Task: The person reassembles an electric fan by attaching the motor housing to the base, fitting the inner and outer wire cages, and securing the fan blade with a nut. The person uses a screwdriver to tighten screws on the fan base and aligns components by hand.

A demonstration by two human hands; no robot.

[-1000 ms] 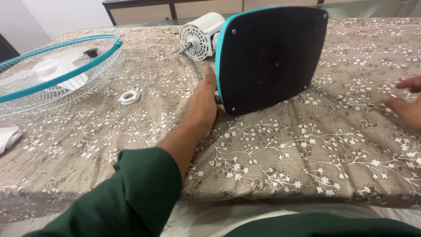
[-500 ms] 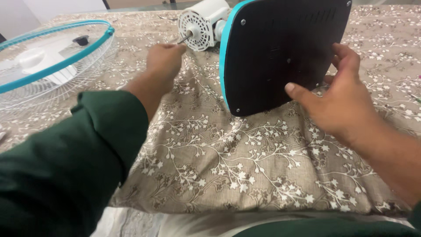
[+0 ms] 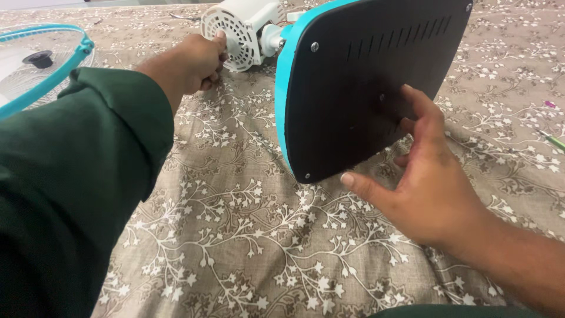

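Observation:
A table fan lies on its side on a brown floral cloth [image 3: 247, 235]. Its black base [image 3: 359, 76] with a teal rim faces me, underside toward the camera. My right hand [image 3: 429, 176] grips the base's lower right edge, thumb under it and fingers on the black face. The white motor housing [image 3: 238, 26] with a vented front sits behind the base at the top. My left hand [image 3: 191, 62], in a green sleeve, is closed around the motor's front where the shaft sticks out; the shaft itself is hidden by the fingers.
A teal-rimmed wire fan guard [image 3: 41, 65] with a black knob lies at the far left. A thin green tool [image 3: 550, 140] and a small pink bit [image 3: 550, 104] rest on the cloth at the right edge.
My left hand reached forward and closed on the motor's front. My right hand slid down to the base's lower edge. The view moved closer, and the base tilted.

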